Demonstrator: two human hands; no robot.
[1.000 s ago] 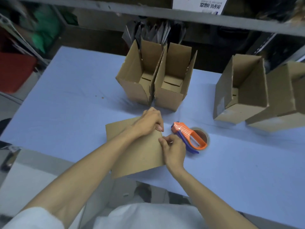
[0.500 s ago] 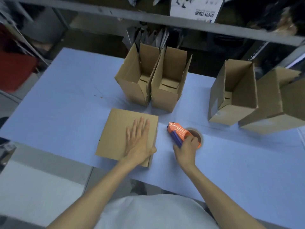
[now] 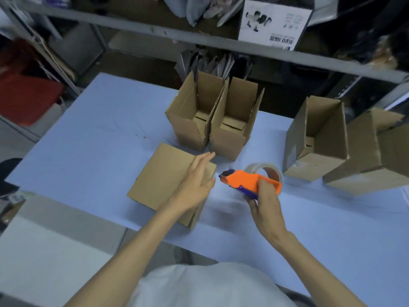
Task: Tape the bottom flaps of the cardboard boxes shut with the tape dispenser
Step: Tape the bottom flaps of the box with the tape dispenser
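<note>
right hand (image 3: 263, 209) grips tape dispenser (image 3: 245, 179), nose left, axis crosswise | left hand (image 3: 194, 185) straight-fingered over box (image 3: 163, 180)

My orange plastic tape dispenser (image 3: 245, 179) looks smooth, its clear tape roll (image 3: 269, 170) glossy; the flat brown cardboard box (image 3: 163, 180), centre frame, is matt, like the pale-blue tabletop (image 3: 99, 140).
</note>
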